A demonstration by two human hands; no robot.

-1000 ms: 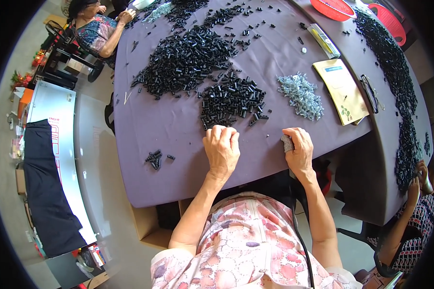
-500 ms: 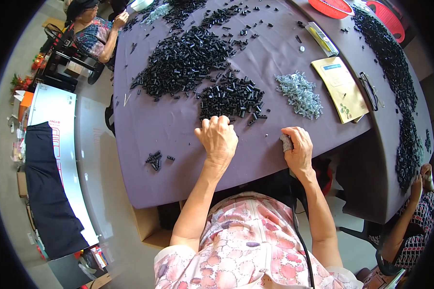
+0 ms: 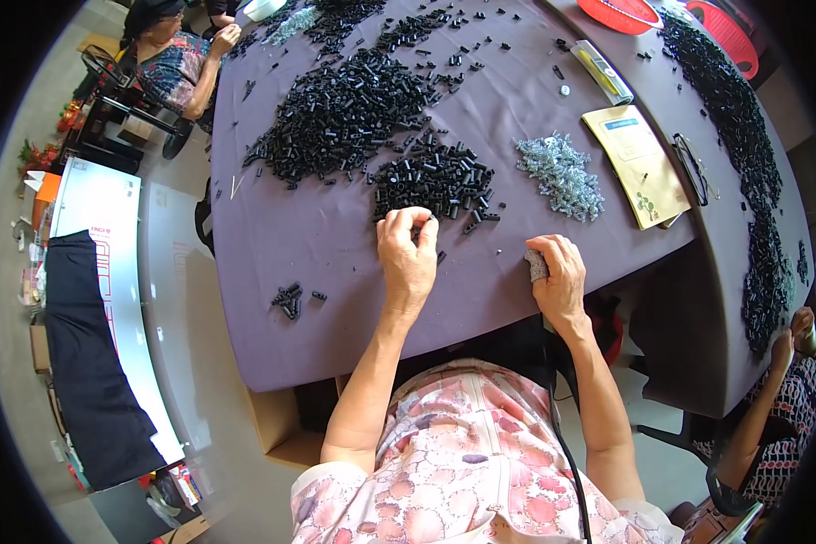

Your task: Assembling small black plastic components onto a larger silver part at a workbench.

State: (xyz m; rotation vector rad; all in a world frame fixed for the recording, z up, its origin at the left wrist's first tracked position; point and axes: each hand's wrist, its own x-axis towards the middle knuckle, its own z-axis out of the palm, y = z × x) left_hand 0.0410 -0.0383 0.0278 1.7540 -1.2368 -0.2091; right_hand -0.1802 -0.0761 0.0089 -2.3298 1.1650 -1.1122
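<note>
My left hand (image 3: pixel 407 261) is at the near edge of a small heap of short black plastic tubes (image 3: pixel 437 181). Its thumb and forefinger are pinched together, with a small dark piece showing at their tips. Over the table's front edge, my right hand (image 3: pixel 560 279) is closed, fingers curled toward the thumb. Something grey and rough-textured (image 3: pixel 537 266) shows at that thumb, like a wrap; whatever else the fingers hold is hidden. A pile of small clear plastic parts (image 3: pixel 562 177) lies beyond my right hand. Several assembled-looking black pieces (image 3: pixel 289 300) lie left of my left hand.
A larger heap of black tubes (image 3: pixel 344 118) spreads farther back on the purple-grey tablecloth (image 3: pixel 490 100). At right are a yellow booklet (image 3: pixel 639 168), eyeglasses (image 3: pixel 694 170), a long clear box (image 3: pixel 605 72) and red baskets (image 3: pixel 621 14). Other people sit at the far left and lower right.
My left hand has pulled slightly back from the small heap and turned, so its pinched thumb and forefinger now show. The right hand stays nearly where it was.
</note>
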